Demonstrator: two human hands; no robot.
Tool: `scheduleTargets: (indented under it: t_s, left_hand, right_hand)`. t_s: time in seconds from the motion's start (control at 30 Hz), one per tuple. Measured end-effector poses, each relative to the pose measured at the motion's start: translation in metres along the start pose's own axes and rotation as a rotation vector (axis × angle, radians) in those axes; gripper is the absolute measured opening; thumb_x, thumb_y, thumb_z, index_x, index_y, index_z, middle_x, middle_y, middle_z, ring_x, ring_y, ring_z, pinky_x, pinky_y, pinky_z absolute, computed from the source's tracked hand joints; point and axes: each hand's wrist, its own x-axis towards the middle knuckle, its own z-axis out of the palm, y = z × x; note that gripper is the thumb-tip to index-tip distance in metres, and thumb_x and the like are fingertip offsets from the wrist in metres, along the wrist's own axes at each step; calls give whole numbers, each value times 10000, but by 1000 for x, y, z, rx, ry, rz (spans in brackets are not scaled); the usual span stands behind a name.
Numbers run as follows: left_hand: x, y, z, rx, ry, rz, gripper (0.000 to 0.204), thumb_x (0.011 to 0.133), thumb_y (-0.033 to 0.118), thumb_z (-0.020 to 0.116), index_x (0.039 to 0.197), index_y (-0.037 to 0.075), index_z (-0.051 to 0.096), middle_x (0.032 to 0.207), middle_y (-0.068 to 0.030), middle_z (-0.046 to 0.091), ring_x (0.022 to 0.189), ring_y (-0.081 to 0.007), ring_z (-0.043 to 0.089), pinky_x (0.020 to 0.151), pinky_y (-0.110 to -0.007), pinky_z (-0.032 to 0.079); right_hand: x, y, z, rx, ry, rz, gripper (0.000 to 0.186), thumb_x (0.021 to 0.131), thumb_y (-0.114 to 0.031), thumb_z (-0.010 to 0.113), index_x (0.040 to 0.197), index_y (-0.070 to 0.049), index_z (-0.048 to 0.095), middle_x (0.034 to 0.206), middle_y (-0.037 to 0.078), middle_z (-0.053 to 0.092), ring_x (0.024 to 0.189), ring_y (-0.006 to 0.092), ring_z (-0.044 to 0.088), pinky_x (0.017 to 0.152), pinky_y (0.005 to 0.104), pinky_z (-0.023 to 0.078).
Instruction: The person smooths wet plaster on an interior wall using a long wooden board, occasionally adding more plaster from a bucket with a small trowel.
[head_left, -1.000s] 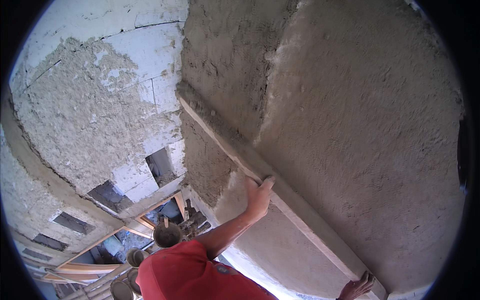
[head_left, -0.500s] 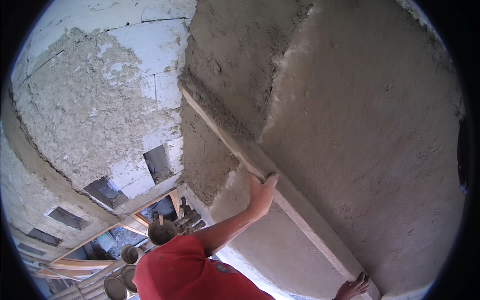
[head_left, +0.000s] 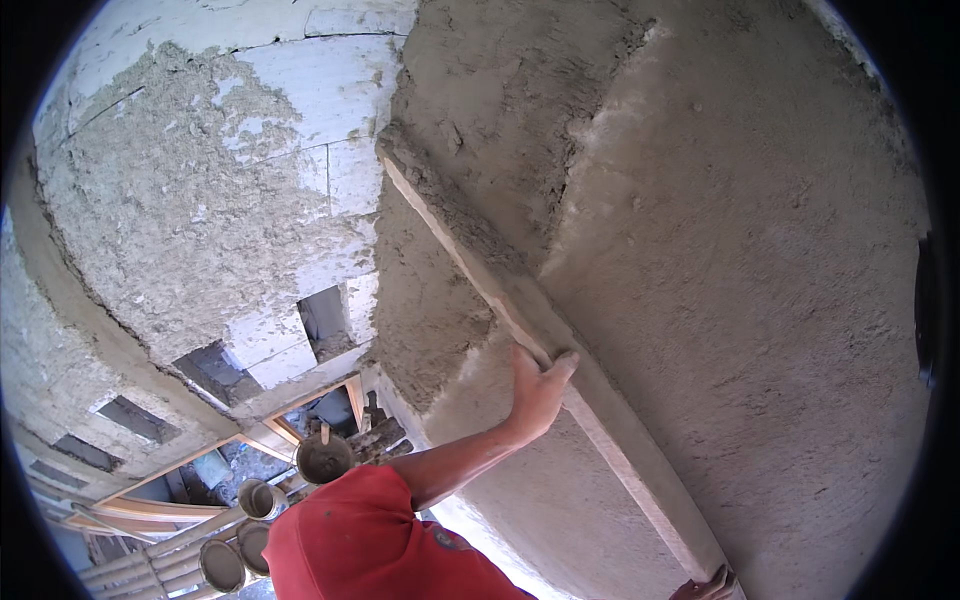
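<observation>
Board (head_left: 622, 450): set against the plastered wall (head_left: 770, 300). Long axis: diagonal, from the upper left down to the lower right. Upper end: at the left edge of the plaster, where the bare blocks (head_left: 360, 180) begin. Lower end: near the bottom of my view. A ridge of wet mortar (head_left: 455, 210) sits along the upper stretch, on the side away from the hands.

Governing relation: from my station I read the board as up and to the right of the left hand (head_left: 541, 388), crossing its fingers at a steep slant. This hand is at about mid-length; the right hand (head_left: 706, 588) is at the lower end. The left is therefore nearer the loaded part, and the stretch above it has no hand on it.

Left fingers: gripping the board at its lower edge, thumb over the near face; the fingertips I cannot see. Right fingers: curled on the board's end, partly cut off by my view.

Pose: left forearm (head_left: 460, 467) raised and angled rightward, elbow bent at the red sleeve (head_left: 350, 530). Right forearm: out of view.

Outlying: buckets (head_left: 248, 503) beside the poles (head_left: 180, 538), at lower left.
</observation>
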Motion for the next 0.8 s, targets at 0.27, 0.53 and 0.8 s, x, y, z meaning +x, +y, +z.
scheduleTargets:
  t_s: [0.27, 0.53, 0.8]
  left_hand:
    - [-19, -25, -15, -41, 52, -43, 456, 813, 24, 603, 1160, -35, 313, 1088, -145, 443, 978, -175, 483, 804, -315, 449]
    - [16, 45, 43, -4, -139, 125, 461, 820, 39, 601, 1151, -61, 297, 1048, -146, 444, 941, -175, 494, 798, -320, 456]
    - [11, 24, 26, 19, -85, 66, 388, 839, 57, 596, 1096, -35, 320, 1044, -160, 449, 876, -158, 516, 694, -289, 476]
  right_hand:
    - [-16, 24, 17, -17, -24, -63, 430, 731, -74, 527, 1148, -175, 555, 1215, 141, 513, 1137, 384, 460, 894, 637, 333]
    - [27, 10, -12, 53, 41, -34, 418, 798, -183, 498, 1214, -167, 535, 1229, 135, 510, 1170, 375, 449, 917, 644, 310]
    - [12, 24, 2, 39, -21, -31, 475, 752, -146, 531, 1226, -176, 530, 1286, 137, 481, 1207, 411, 424, 967, 687, 258]
